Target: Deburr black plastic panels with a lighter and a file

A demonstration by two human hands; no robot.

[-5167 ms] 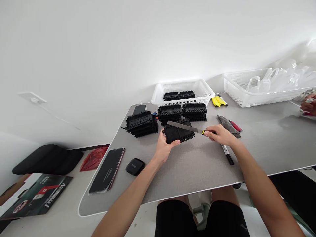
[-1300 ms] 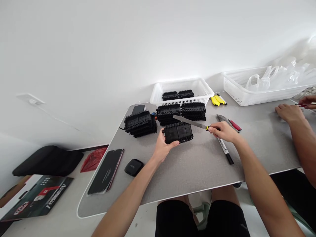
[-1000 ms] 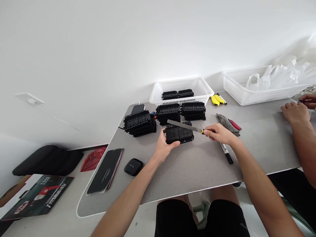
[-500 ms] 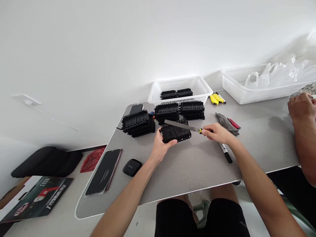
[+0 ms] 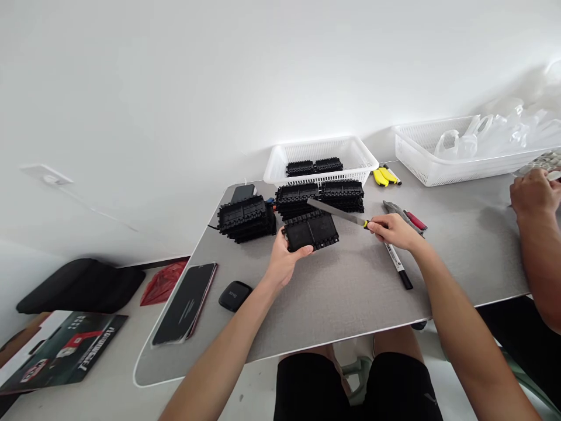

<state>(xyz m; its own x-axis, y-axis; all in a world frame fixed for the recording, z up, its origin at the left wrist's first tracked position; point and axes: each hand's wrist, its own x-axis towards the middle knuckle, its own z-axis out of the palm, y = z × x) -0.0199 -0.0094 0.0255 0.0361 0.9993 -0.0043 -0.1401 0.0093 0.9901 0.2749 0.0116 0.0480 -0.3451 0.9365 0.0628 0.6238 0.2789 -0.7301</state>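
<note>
My left hand (image 5: pixel 286 257) grips a black plastic part (image 5: pixel 312 232) by its left end, thumb along the near edge. The part is rectangular, with toothed long edges, and tilts toward me above the table. In my right hand (image 5: pixel 391 230) is a flat metal file (image 5: pixel 335 211), held by its handle near a yellow collar. The file's blade points left, over the far right corner of the part; whether they touch I cannot tell. Behind stand stacks of like black parts: a left stack (image 5: pixel 245 216), a middle stack (image 5: pixel 297 197) and a right stack (image 5: pixel 342 195).
A white basket (image 5: pixel 322 143) holds more black parts; another basket (image 5: pixel 477 171) holds plastic bags. Yellow-handled tools (image 5: pixel 383 176), a grey cloth (image 5: pixel 394 209), a marker (image 5: pixel 398 268), a phone (image 5: pixel 186 304) and a black case (image 5: pixel 235 295) lie on the table (image 5: pixel 333 304). A co-worker's hand (image 5: pixel 533 192) is at right.
My right hand has drawn the file to the right and slightly up, off the middle of the black part, uncovering its face. My left hand keeps its hold nearly still.
</note>
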